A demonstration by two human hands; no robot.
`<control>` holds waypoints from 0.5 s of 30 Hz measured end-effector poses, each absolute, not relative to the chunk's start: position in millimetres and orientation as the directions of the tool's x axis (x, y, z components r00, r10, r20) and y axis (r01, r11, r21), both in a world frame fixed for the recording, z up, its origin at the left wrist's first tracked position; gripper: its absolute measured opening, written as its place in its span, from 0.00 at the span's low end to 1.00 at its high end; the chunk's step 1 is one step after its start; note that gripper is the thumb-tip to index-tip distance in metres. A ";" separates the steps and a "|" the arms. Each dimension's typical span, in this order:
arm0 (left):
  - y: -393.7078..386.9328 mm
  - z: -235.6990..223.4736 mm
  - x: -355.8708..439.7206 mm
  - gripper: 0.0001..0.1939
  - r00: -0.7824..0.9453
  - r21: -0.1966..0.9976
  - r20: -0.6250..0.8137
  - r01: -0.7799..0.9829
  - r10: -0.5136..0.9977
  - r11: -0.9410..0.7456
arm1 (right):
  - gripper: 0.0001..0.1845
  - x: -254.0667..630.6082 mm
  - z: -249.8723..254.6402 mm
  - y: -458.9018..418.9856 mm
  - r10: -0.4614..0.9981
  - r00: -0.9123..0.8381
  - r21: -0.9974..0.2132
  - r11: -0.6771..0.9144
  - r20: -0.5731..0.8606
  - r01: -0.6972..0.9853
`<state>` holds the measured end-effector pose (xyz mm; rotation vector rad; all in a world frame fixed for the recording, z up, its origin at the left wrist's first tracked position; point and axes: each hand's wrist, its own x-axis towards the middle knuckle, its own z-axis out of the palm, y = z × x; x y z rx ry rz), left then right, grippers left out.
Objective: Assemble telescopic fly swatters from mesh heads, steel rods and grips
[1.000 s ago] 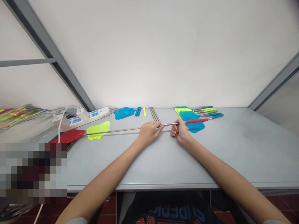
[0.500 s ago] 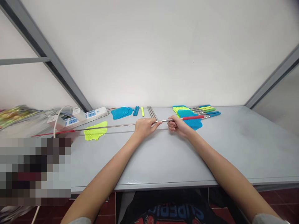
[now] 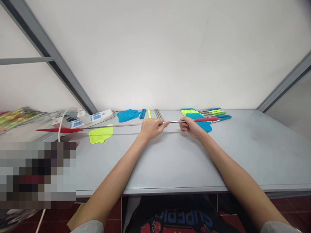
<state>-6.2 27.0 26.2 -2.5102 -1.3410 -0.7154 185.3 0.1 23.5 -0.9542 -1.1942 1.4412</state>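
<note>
Both my hands grip one long fly swatter [image 3: 121,125], held level across the table from left to right. Its red head, seen edge-on, points left past the power strip, and its red grip lies at the right. My left hand [image 3: 152,127] is closed round the metal shaft near the middle. Just beyond it lie several bare metal rods [image 3: 158,113]. My right hand [image 3: 190,126] is closed on the shaft close to the red grip. Behind that hand is a pile of swatters with blue heads [image 3: 206,126] and a yellow-green head [image 3: 190,113].
A loose yellow-green swatter head [image 3: 100,134] lies left, below the shaft. Farther back are blue heads [image 3: 127,115], blue grips [image 3: 142,113] and a yellow-green grip [image 3: 149,113]. A white power strip [image 3: 102,115] with a cable and plastic-bagged items [image 3: 26,118] sit at the left.
My right hand has slid slightly right with the red grip, farther from my left hand. The red head has turned and shows broader at the left.
</note>
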 end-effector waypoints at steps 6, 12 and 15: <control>26.5 28.0 -7.3 0.26 0.466 0.059 0.511 0.819 0.722 -0.570 | 0.22 190.2 22.5 2.6 0.981 -0.184 -0.986 0.034 0.064 -0.165; 26.9 29.9 -12.2 0.27 0.455 0.061 0.527 0.822 0.718 -0.566 | 0.21 200.9 17.4 7.3 0.977 -0.185 -0.983 0.073 0.104 -0.166; 27.0 30.8 -13.7 0.27 0.454 0.055 0.537 0.822 0.711 -0.567 | 0.21 204.3 14.6 9.7 0.975 -0.186 -0.981 0.088 0.120 -0.172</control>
